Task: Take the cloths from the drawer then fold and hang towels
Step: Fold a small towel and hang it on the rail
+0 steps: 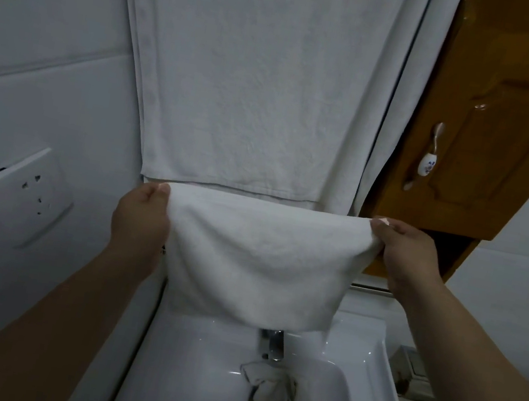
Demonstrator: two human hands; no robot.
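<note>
left hand (141,212) | right hand (403,253) | pinch towel (257,261) corners, raised

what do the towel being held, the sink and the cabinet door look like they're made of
The small white towel looks like cotton terry: matte, with a nubbly pile, sagging softly. The sink is probably glazed ceramic: glossy white with sharp highlights. The cabinet door looks like wood or wood veneer, hard to tell which, amber under a shiny varnish that catches glare.

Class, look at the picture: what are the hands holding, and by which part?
A small white towel, stretched between them: left hand and right hand each pinch one upper corner.
</note>
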